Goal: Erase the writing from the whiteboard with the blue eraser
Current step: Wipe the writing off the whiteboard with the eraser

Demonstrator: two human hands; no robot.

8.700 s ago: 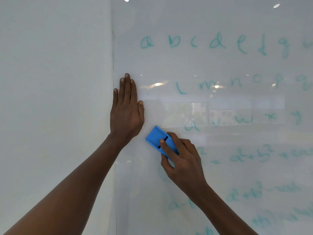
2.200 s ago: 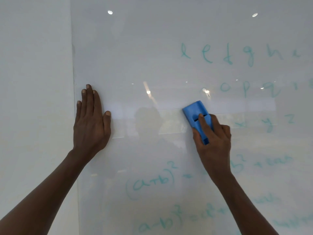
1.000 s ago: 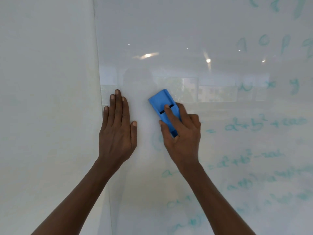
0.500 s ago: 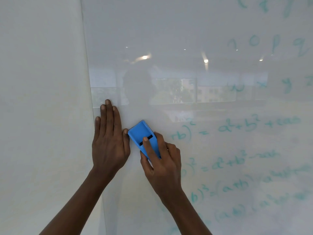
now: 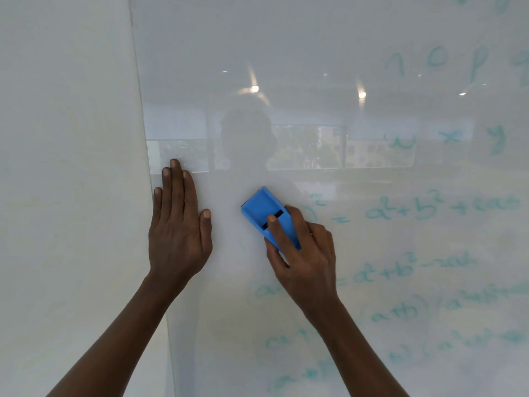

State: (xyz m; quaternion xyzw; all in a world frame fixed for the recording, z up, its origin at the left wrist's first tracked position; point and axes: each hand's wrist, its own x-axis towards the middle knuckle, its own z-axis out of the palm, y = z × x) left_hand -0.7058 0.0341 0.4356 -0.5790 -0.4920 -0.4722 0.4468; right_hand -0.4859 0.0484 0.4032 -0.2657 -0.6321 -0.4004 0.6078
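Note:
A glossy whiteboard (image 5: 315, 53) fills most of the view, with teal writing (image 5: 400, 209) of letters and algebra formulas across its right and lower parts. My right hand (image 5: 303, 253) grips the blue eraser (image 5: 262, 209) and holds it flat against the board, index finger laid along its top beside a black slot. The eraser sits just left of the formula line. My left hand (image 5: 179, 224) rests flat on the board near its left edge, fingers straight and pointing up.
A plain white wall (image 5: 63, 167) lies left of the board's vertical edge. The board's upper left area shows no writing, only reflections of ceiling lights and windows. More faint teal formulas (image 5: 400, 313) run down the lower right.
My right hand has slid the eraser to the right, away from my left hand, wiping the start of the top formula line. My left hand stays flat on the board.

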